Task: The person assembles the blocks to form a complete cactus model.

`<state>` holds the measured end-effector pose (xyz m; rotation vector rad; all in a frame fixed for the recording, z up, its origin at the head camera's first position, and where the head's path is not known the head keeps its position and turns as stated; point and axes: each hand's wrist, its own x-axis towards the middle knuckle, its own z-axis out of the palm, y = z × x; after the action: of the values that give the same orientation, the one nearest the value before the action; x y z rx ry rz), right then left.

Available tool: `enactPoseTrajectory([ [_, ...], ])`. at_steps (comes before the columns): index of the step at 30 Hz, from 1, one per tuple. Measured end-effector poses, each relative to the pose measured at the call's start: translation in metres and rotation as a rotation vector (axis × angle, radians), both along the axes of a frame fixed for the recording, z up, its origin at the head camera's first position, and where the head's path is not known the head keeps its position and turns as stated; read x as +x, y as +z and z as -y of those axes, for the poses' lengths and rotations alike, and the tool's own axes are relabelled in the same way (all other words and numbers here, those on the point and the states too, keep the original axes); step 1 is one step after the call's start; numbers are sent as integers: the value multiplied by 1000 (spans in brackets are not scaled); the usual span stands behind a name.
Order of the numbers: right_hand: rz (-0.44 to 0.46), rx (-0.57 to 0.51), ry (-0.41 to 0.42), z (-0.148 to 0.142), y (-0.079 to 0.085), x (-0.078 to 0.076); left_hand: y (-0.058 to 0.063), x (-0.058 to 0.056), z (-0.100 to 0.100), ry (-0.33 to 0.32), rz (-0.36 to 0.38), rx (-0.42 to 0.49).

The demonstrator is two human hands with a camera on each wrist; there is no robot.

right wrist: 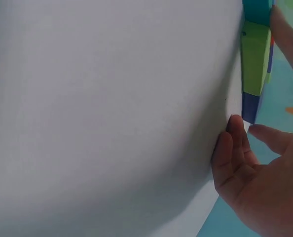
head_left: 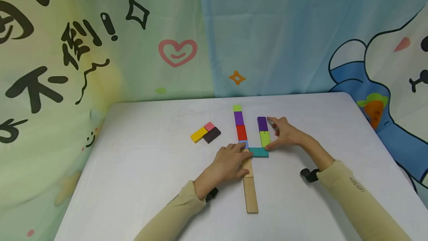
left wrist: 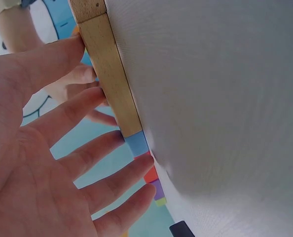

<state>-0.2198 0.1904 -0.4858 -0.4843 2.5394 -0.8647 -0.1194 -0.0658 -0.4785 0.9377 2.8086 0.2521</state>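
Observation:
My left hand [head_left: 230,163] lies along a straight column of blocks, its spread fingers touching the side of the wooden blocks [head_left: 250,196]. Beyond these the column runs through a blue block [left wrist: 136,144], a red block [head_left: 241,132], a purple block [head_left: 239,118] and a lime block [head_left: 237,108]. A teal block [head_left: 259,152] juts out to the right, with a second lime block [head_left: 265,138] and second purple block [head_left: 262,124] reaching away from it. My right hand [head_left: 285,133] has its thumb at the teal-lime joint and its index fingertip by the purple block's far end.
Left of the column, a yellow block [head_left: 199,135], a pink block [head_left: 209,126] and a dark brown block [head_left: 212,135] lie together on the white table [head_left: 150,166]. A printed curtain [head_left: 267,29] hangs behind the far edge.

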Motion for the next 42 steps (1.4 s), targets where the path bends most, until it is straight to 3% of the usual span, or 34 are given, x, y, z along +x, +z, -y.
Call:
enactPoseTrajectory([
  [18, -9, 25, 4, 2, 3, -3, -1, -2, 1, -4, 6, -2],
  [25, 54, -19, -12, -3, 2, -4, -3, -3, 1, -6, 11, 7],
  [42, 1, -32, -7, 1, 0, 0, -2, -2, 1, -5, 6, 19],
])
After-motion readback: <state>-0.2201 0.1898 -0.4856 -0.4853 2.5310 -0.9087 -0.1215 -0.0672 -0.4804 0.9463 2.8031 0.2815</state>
